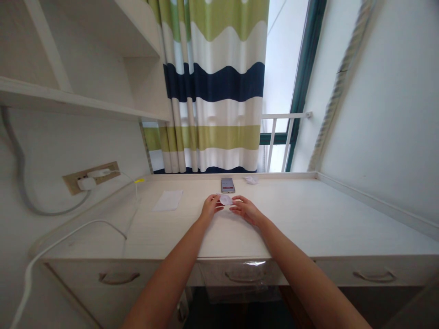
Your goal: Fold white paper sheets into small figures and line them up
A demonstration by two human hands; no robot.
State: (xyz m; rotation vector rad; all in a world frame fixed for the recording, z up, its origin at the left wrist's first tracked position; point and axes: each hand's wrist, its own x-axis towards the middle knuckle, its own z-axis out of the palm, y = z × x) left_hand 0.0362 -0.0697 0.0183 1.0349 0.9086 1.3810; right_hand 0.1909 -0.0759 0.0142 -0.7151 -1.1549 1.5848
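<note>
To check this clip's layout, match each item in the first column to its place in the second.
Items: 1 smartphone; 2 sheet of paper; 3 small white piece; 4 white plug.

Places: A in the wall socket; B at the far edge of the desk; C between the left hand and right hand; D flat on the desk, left of the hands.

Pairs: 1-B; 2-D; 3-C; 4-A.

Bare left hand (211, 208), bare right hand (247, 210)

Smooth matt laminate desktop (325, 219) (cloth curtain (212, 87) behind), glossy phone screen (227, 185)
</note>
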